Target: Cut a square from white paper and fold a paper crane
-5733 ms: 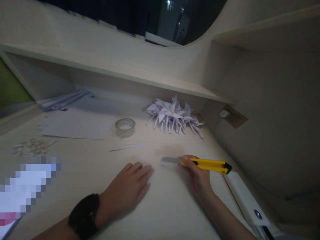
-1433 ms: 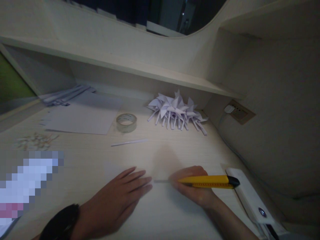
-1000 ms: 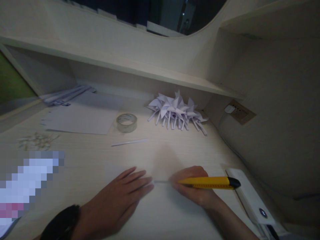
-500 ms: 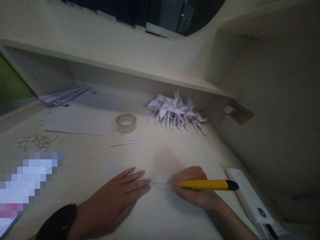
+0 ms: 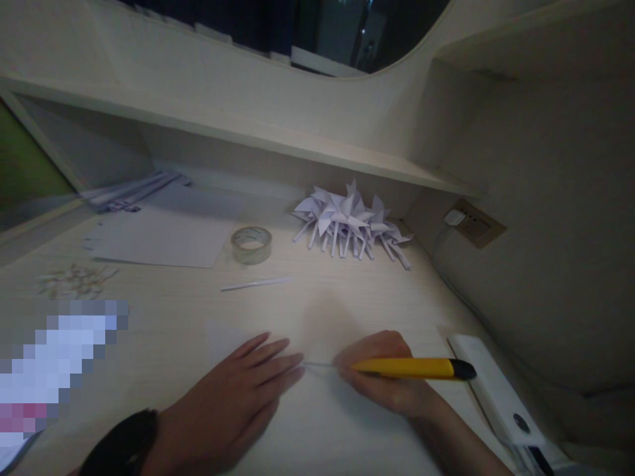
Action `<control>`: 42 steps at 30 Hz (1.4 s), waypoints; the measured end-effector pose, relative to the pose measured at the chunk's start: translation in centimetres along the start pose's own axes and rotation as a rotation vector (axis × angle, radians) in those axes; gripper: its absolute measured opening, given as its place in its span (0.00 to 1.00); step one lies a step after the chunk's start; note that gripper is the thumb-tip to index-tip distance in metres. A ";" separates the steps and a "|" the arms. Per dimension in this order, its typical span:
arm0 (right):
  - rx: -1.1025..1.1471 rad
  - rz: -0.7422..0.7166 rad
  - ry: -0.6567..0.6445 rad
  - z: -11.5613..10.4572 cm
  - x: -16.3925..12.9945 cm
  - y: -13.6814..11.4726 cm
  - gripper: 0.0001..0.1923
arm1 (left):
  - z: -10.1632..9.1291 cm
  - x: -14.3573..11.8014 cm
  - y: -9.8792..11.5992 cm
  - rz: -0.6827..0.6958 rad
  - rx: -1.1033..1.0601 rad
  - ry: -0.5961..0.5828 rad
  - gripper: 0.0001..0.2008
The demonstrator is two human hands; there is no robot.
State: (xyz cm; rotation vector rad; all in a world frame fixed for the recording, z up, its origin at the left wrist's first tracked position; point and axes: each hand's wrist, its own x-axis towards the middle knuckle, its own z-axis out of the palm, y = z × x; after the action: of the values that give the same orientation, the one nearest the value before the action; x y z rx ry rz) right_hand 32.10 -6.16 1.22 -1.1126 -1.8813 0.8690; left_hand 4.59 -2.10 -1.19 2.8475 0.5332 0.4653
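My right hand (image 5: 381,370) is closed in a pen-like grip around a yellow utility knife (image 5: 411,367) with a black end. Fingers hide its tip, which points left. My left hand (image 5: 248,390) lies flat, fingers stretched out, pressing on a white sheet of paper (image 5: 225,334) that is hard to tell from the pale desk. A thin grey line runs between the left fingertips and the right hand. Whether it is a cut, an edge or a crease I cannot tell. A dark band is around my left wrist.
Beyond my hands lie a thin white paper strip (image 5: 256,283), a tape roll (image 5: 251,246) and paper pinwheels (image 5: 344,218). Paper sheets (image 5: 163,231) and small scattered sticks (image 5: 77,281) are at left. A white device (image 5: 489,383) borders the right, below a wall socket (image 5: 476,223).
My left hand has shifted very slightly to the right, and a corner of the paper shows more clearly behind it. The right hand with the knife stays almost in place.
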 end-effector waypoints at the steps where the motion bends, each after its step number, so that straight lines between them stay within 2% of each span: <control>1: -0.001 0.002 -0.002 0.0 0.0 0.0 0.07 | 0.0 0.0 0.1 -0.002 0.009 0.002 0.26; 8: -0.013 0.022 0.007 0.2 -0.1 0.4 0.08 | 0.2 0.1 0.4 -0.033 0.019 0.038 0.25; 15: -0.015 0.031 -0.003 0.2 -0.2 0.4 0.08 | 0.2 -0.3 -0.2 0.002 0.055 0.047 0.25; 42: -0.048 0.008 0.013 0.1 -0.1 0.3 0.07 | 0.5 -0.2 0.4 -0.037 0.068 0.037 0.25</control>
State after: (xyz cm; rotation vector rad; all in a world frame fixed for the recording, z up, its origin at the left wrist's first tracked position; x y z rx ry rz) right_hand 32.16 -6.19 0.89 -1.1534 -1.8973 0.8230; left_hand 4.66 -2.58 -1.59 2.8936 0.6186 0.5036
